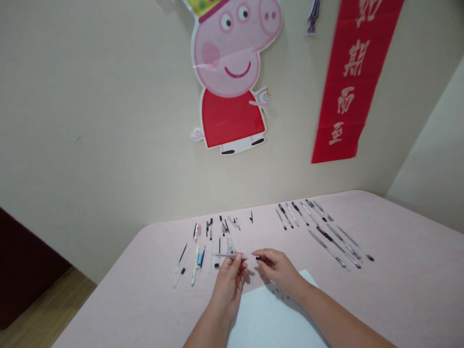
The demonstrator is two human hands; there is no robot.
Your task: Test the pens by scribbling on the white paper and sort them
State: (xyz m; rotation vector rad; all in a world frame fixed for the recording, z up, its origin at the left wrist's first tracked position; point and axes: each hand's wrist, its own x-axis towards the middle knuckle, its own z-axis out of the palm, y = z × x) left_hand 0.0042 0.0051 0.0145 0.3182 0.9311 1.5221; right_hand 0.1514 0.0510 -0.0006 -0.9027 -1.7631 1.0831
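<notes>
My left hand pinches a slim, greyish pen between thumb and fingers, held level above the table with one end pointing left. Close by on the right, my right hand is closed, a small black pen part showing at its fingertips. Whether that part touches the pen is too blurred to tell. Behind and left of my left hand lie loose pen pieces: a dark refill, black caps and clear barrels.
A white sheet of paper lies under my forearms on the pink tabletop. Several whole pens are lined up at the right. More pens and parts, including a blue-and-yellow pen, lie left. The wall stands behind.
</notes>
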